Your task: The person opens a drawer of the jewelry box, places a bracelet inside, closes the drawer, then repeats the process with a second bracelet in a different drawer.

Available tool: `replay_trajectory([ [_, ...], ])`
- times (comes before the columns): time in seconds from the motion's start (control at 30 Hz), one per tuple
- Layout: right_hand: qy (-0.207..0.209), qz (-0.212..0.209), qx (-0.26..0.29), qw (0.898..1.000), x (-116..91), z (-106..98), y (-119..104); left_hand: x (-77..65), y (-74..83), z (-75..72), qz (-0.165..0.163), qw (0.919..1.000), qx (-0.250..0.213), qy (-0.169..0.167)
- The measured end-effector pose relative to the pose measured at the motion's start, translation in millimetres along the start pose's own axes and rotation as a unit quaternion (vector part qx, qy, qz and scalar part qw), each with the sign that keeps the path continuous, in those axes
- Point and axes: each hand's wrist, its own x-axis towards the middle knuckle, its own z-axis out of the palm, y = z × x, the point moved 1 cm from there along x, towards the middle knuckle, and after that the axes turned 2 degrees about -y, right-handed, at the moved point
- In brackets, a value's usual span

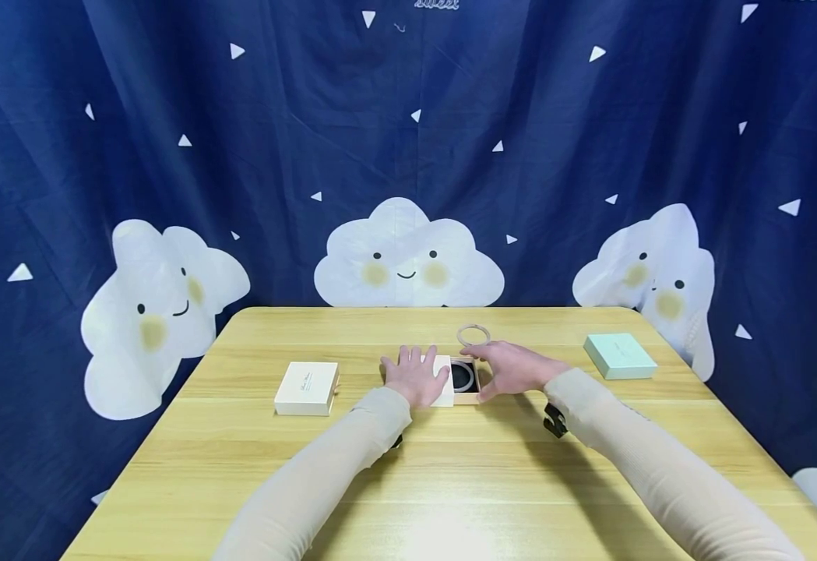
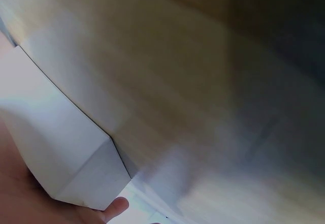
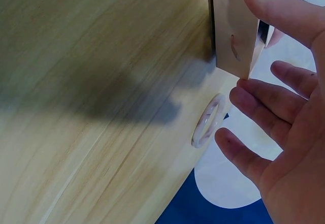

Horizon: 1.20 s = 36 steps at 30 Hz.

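My left hand (image 1: 415, 378) lies over a white sliding box (image 1: 443, 383), fingers spread and fairly straight across its top. Beside it, my right hand (image 1: 516, 366) holds the box's pinkish drawer (image 3: 234, 36), thumb at one side and fingertips at the opposite corner. Partly pulled out to the right, the drawer shows a dark lining with a pale grey ring shape (image 1: 469, 380) in it. A pale marbled bangle (image 1: 474, 335) is just beyond the right fingers; in the right wrist view it lies on the wooden table. The left wrist view shows the box's white sides from close up.
A second white box (image 1: 307, 388) with small print on its lid sits to the left on the wooden table (image 1: 443, 475). Towards the right back edge lies a mint-green box (image 1: 620, 356). Behind the table hangs a blue curtain (image 1: 408, 156) with clouds.
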Motion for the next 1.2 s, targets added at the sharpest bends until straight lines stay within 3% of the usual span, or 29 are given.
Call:
replay_trajectory([
  [1.2,0.002,-0.014,-0.003,1.000,12,5,-11,-8.5,2.0,-8.8,0.001,1.0000,-0.009,-0.004],
])
